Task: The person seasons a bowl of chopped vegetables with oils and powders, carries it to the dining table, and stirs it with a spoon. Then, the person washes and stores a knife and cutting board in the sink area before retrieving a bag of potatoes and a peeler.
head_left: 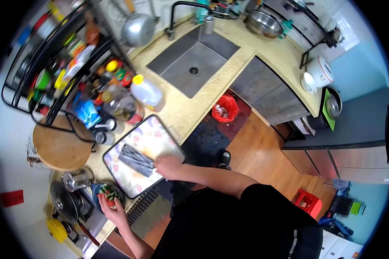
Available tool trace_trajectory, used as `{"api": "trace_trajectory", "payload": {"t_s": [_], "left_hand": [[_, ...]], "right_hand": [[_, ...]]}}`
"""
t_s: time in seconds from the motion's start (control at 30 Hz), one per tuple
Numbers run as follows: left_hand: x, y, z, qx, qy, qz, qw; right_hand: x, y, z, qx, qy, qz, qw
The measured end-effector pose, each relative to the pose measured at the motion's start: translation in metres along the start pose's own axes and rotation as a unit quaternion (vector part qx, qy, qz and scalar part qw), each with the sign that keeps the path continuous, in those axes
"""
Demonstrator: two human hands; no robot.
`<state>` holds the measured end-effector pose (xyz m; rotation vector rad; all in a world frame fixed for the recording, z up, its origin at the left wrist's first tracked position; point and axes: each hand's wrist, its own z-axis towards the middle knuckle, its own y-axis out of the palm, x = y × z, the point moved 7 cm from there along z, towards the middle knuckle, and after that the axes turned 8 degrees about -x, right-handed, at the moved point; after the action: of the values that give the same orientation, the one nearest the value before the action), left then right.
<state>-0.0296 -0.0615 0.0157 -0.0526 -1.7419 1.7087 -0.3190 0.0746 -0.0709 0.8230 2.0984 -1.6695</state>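
My right hand (168,167) is closed on the handle of a cleaver (136,160), whose wide dark, streaked blade lies over the cutting board (138,185). The board is white with a pale floral pattern and a dark rim. Motion blurs the blade a little, and I cannot tell whether it touches the board. At the lower left, my left hand (112,212) is at a bowl (97,197) of chopped green and red vegetables (110,193). Its fingers reach over the near side, stretched out and touching the contents or rim; which one is hard to tell.
A steel sink (194,64) is set into the counter beyond the board. A jug with a yellow cap (146,93) and a crowded black rack (52,108) stand close to the board. A lidded pan (65,200) sits left of the bowl. A red bin (224,108) is on the floor.
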Motion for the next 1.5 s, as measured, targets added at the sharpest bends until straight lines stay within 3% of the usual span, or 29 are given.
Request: {"api": "trace_trajectory", "payload": {"t_s": [0.07, 0.1, 0.27, 0.37, 0.5, 0.63, 0.7, 0.77, 0.83, 0.9, 1.0, 1.03, 1.1, 1.2, 1.37, 1.43, 1.47, 1.5], "left_hand": [[0.009, 0.017, 0.012, -0.032, 0.009, -0.084, 0.996], [0.102, 0.026, -0.011, -0.048, -0.001, -0.111, 0.993], [0.283, 0.151, 0.003, -0.138, -0.006, -0.241, 0.961], [0.404, 0.200, 0.042, -0.150, 0.138, -0.230, 0.952], [0.523, 0.264, 0.120, -0.167, 0.287, -0.165, 0.928], [0.561, 0.359, 0.238, -0.227, 0.270, -0.138, 0.925], [0.583, 0.395, 0.301, -0.207, 0.277, -0.157, 0.925], [0.601, 0.425, 0.361, -0.180, 0.292, -0.161, 0.925], [0.625, 0.455, 0.419, -0.139, 0.313, -0.160, 0.926], [0.629, 0.489, 0.472, -0.116, 0.282, -0.120, 0.945], [0.647, 0.502, 0.529, -0.056, 0.281, -0.136, 0.949], [0.652, 0.504, 0.542, -0.033, 0.285, -0.155, 0.945], [0.640, 0.534, 0.577, -0.118, 0.239, -0.077, 0.961], [0.651, 0.522, 0.581, -0.079, 0.195, -0.143, 0.967], [0.659, 0.534, 0.602, -0.083, 0.198, -0.019, 0.976], [0.655, 0.529, 0.612, -0.100, 0.146, -0.128, 0.976], [0.645, 0.531, 0.603, -0.033, 0.179, -0.152, 0.971], [0.661, 0.510, 0.567, -0.006, 0.157, -0.266, 0.951]], "right_hand": [[-0.018, -0.005, -0.016, -0.041, -0.021, 0.073, 0.996], [0.026, -0.033, -0.085, -0.036, -0.052, 0.136, 0.989], [0.221, -0.042, -0.242, -0.001, 0.034, 0.212, 0.977], [0.322, -0.057, -0.333, 0.034, 0.191, 0.186, 0.963], [0.415, -0.069, -0.419, 0.053, 0.313, 0.205, 0.926], [0.463, -0.092, -0.462, 0.090, 0.412, 0.249, 0.872], [0.484, -0.089, -0.472, 0.119, 0.456, 0.250, 0.846], [0.508, -0.065, -0.478, 0.130, 0.442, 0.209, 0.863], [0.511, -0.064, -0.479, 0.107, 0.511, 0.316, 0.792], [0.511, -0.065, -0.471, 0.101, 0.539, 0.336, 0.766], [0.508, -0.071, -0.450, 0.064, 0.535, 0.360, 0.761], [0.503, -0.094, -0.434, 0.056, 0.507, 0.320, 0.799], [0.505, -0.111, -0.421, 0.052, 0.509, 0.329, 0.794], [0.519, -0.120, -0.414, 0.062, 0.516, 0.331, 0.788], [0.537, -0.155, -0.406, 0.059, 0.515, 0.304, 0.799], [0.544, -0.161, -0.406, 0.058, 0.517, 0.297, 0.801], [0.546, -0.163, -0.406, 0.063, 0.517, 0.301, 0.799], [0.549, -0.166, -0.405, 0.069, 0.516, 0.306, 0.797]]}}
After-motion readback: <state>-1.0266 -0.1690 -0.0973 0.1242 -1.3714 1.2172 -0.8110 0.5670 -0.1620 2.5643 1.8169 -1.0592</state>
